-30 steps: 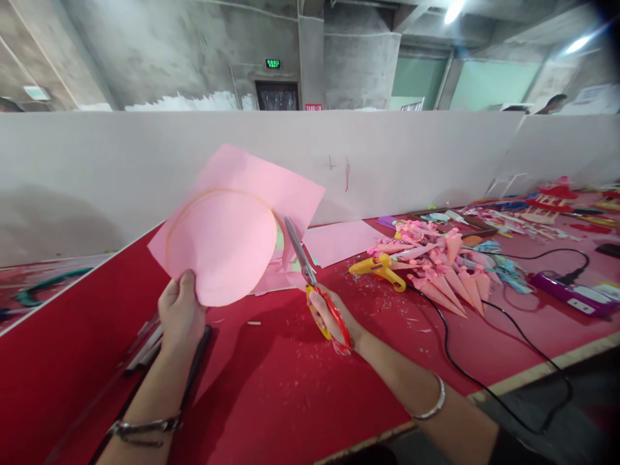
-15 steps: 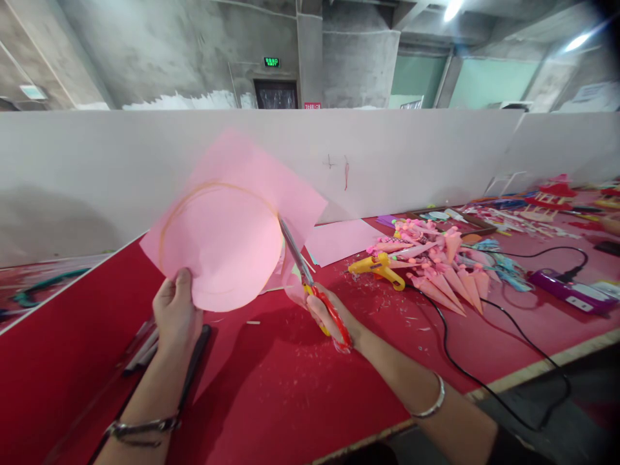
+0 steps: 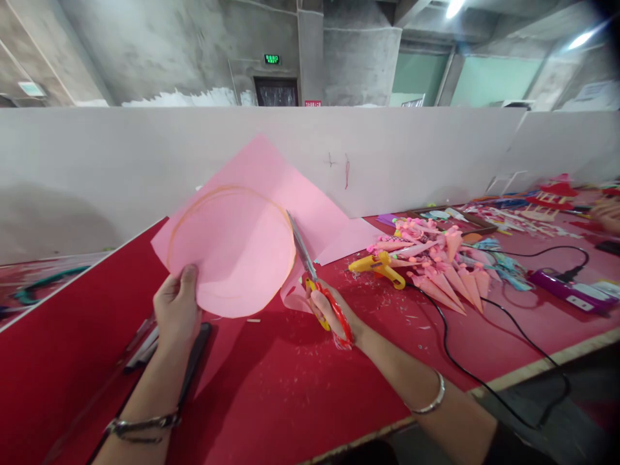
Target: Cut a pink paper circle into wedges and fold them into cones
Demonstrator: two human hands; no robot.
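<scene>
My left hand [image 3: 178, 303] pinches the lower left edge of a sheet of pink paper [image 3: 237, 252], thumb on the near face. A round orange-brown outline is drawn on the sheet. Its lower right side is cut along the curve, and a loose strip curls down by the scissors. My right hand [image 3: 334, 313] grips scissors [image 3: 303, 248] with red and yellow handles, the fingers in the loops. The blades point up and left, at the right side of the outline. Part of the right fingers is hidden behind the handles.
More pink paper [image 3: 346, 240] lies behind the scissors. A yellow glue gun [image 3: 378, 266] sits beside a pile of folded pink paper umbrellas [image 3: 436, 265]. A black cord loops to a purple power strip [image 3: 574, 292]. At the far right are a red pagoda model [image 3: 555, 197] and another person's hand [image 3: 608, 213].
The paper has shifted right and slightly down. The scissors tip has moved slightly right along the curve, and the cut strip hangs lower. Another person's hand shows more at the right edge.
</scene>
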